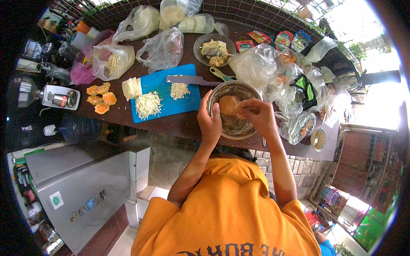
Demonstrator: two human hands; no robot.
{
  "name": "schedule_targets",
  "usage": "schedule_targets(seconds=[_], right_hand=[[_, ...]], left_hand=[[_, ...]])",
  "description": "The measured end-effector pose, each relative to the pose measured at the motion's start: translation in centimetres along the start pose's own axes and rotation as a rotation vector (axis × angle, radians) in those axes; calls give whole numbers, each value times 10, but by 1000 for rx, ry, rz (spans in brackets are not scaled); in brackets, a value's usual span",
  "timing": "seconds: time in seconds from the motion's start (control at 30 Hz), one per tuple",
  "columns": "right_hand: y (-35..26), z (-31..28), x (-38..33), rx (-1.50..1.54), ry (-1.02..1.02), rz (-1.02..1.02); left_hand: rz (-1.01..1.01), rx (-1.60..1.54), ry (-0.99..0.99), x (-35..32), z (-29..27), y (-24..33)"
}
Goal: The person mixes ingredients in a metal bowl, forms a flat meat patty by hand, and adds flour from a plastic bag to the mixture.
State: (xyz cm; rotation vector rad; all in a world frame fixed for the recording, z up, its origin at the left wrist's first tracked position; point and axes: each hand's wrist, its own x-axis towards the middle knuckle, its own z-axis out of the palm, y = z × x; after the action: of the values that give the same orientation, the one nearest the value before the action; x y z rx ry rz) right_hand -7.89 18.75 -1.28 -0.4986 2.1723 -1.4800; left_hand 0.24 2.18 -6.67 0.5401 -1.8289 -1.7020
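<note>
My left hand grips the left side of a round metal bowl, thumb over the rim and fingers outside. A brown paste smears the bowl's inner wall. My right hand reaches inside from the right, its fingers pinched on the right edge of a round orange-brown piece of food; its exact kind is unclear. Just left of the bowl, a knife with a dark blade lies across a blue cutting board. The board carries shredded white vegetable, a finely chopped pile and a pale block.
Several orange food pieces lie left of the board, near a small white kitchen scale. Behind are plastic bags and a plate of food. More bags crowd the right, with a small bowl at the table edge.
</note>
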Motion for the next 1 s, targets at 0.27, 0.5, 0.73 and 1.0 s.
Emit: schedule_targets(seconds=[0.27,0.5,0.73,1.0], right_hand=[[-4,30,18,-655,-25,-387],[-26,30,4,-809,-109,-559],[-30,26,31,-690,-643,-39],[-20,-7,27,24,-346,-133]], left_hand=[[54,71,-2,4,2,1],[11,55,24,4,3,-2],[-45,-24,6,5,7,-4],[77,85,24,10,7,0]])
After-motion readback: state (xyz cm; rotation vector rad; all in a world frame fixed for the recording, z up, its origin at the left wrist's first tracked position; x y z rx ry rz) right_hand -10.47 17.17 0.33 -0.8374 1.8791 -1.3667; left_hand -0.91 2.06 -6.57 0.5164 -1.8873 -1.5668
